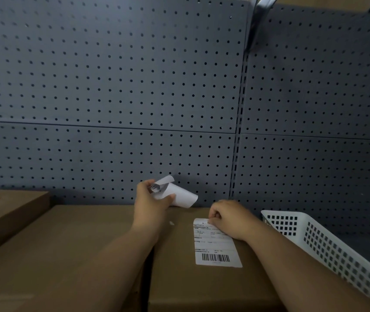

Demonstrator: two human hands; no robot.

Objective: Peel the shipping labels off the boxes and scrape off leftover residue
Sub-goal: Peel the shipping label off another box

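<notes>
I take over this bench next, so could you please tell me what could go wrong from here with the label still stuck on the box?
1. The right hand picks at only the top edge of the stuck label; a fast pull might tear it and leave paper residue on the box.
2. The left hand holds the curled peeled label in a pinch grip just above the box; its adhesive might catch on the cardboard.

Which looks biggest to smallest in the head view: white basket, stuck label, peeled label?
1. white basket
2. stuck label
3. peeled label in the left hand, curled and farther off, so that last rank is unsure.
</notes>
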